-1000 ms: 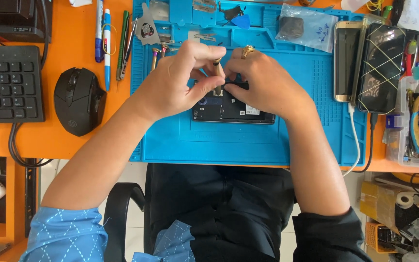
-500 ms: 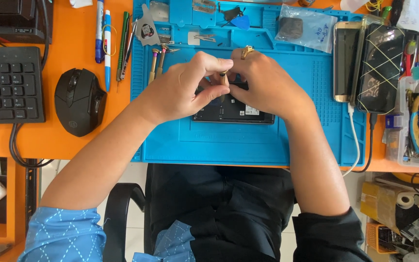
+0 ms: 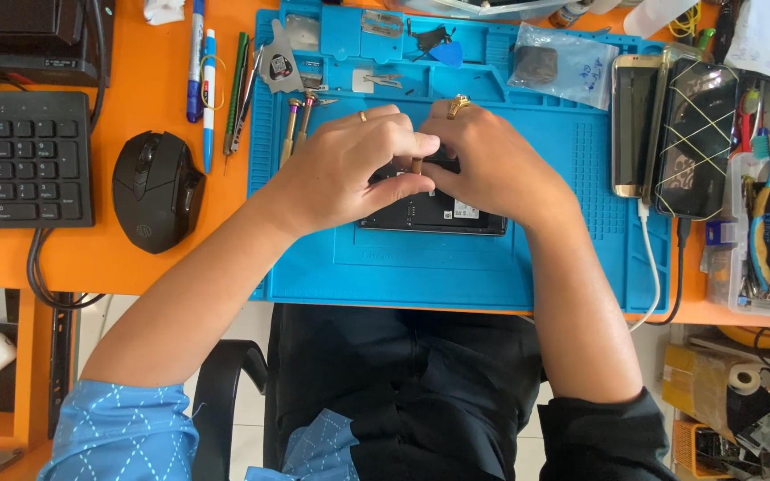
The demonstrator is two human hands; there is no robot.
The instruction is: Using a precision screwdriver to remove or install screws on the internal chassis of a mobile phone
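Both hands now press closer together at the frame's centre, left hand (image 3: 349,169) and right hand (image 3: 492,169) pinching a small part (image 3: 417,166) above the dark phone (image 3: 430,214), lying crosswise on the blue mat (image 3: 403,267).

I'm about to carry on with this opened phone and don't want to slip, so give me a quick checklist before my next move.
1. Opened phone lies flat on the blue mat: ok.
2. Left hand and right hand both over it: ok.
3. Small part pinched between fingertips: cannot tell what it is.
4. Screwdrivers on the mat beside the left hand: ok.
5. Loose screws accounted for: cannot tell.
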